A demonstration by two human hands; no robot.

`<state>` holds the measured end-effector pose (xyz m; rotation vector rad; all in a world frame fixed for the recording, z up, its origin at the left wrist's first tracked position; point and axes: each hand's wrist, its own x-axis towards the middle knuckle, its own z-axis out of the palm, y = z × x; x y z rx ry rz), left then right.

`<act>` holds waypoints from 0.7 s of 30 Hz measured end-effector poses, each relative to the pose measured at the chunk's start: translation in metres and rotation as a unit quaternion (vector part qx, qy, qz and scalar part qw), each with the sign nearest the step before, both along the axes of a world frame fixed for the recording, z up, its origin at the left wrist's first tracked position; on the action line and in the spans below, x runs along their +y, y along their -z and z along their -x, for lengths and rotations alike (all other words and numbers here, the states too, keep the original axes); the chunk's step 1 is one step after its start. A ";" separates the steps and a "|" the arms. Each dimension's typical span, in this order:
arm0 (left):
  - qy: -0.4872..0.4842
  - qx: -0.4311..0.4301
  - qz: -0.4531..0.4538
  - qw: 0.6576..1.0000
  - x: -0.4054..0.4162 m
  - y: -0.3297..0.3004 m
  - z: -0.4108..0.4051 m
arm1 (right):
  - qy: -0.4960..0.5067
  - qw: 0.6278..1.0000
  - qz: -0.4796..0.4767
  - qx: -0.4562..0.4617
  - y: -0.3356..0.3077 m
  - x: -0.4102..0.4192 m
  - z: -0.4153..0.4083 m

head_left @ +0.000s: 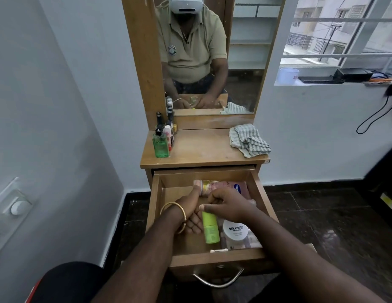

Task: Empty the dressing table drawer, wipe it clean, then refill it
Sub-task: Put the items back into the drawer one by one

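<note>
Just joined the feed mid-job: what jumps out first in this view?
Both hands meet inside the open wooden drawer: the right hand holds the top of a lime-green plastic bottle, the left hand beside it. A white-lidded nail polish remover jar sits front right. On the tabletop, a crumpled checked cloth lies right, bottles left.

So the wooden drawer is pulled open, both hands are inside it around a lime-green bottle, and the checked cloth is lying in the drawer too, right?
Not quite. The head view shows the grey-and-white checked cloth crumpled on the wooden dressing table top, at its right side, not in the drawer. The rest holds: the wooden drawer is pulled open and both hands, left and right, are inside around the lime-green bottle.
</note>
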<state>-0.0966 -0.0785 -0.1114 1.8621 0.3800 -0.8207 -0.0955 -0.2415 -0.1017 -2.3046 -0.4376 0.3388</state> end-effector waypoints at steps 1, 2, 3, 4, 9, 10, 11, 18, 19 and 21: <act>0.005 0.008 -0.002 1.000 -0.001 0.001 0.000 | 0.000 1.000 0.019 0.007 0.002 -0.001 0.001; 0.009 0.016 -0.003 1.000 -0.001 0.002 0.001 | 0.002 0.999 0.035 0.015 0.003 -0.001 0.001; 0.012 0.023 -0.005 1.000 -0.001 0.003 0.001 | 0.004 0.999 0.044 0.025 0.005 -0.002 0.000; 0.016 0.028 -0.007 0.999 -0.002 0.003 0.001 | 0.006 0.998 0.051 0.035 0.006 -0.002 0.000; 0.044 0.057 -0.016 0.997 -0.006 0.003 0.003 | -0.019 0.992 0.119 0.044 0.004 -0.002 0.001; 0.048 0.064 -0.016 0.997 -0.006 0.003 0.003 | -0.023 0.990 0.129 0.044 0.004 -0.001 0.002; 0.051 0.071 -0.016 0.996 -0.006 0.003 0.003 | -0.025 0.989 0.139 0.042 0.003 -0.001 0.002; 0.067 0.100 -0.034 0.992 -0.007 0.000 0.003 | -0.044 0.980 0.190 0.047 0.002 0.002 0.002; 0.068 0.099 -0.040 0.992 -0.006 0.000 0.003 | -0.046 0.979 0.195 0.046 0.002 0.003 0.002; 0.064 0.091 -0.047 0.993 -0.005 -0.002 0.004 | -0.045 0.979 0.193 0.042 0.002 0.004 0.003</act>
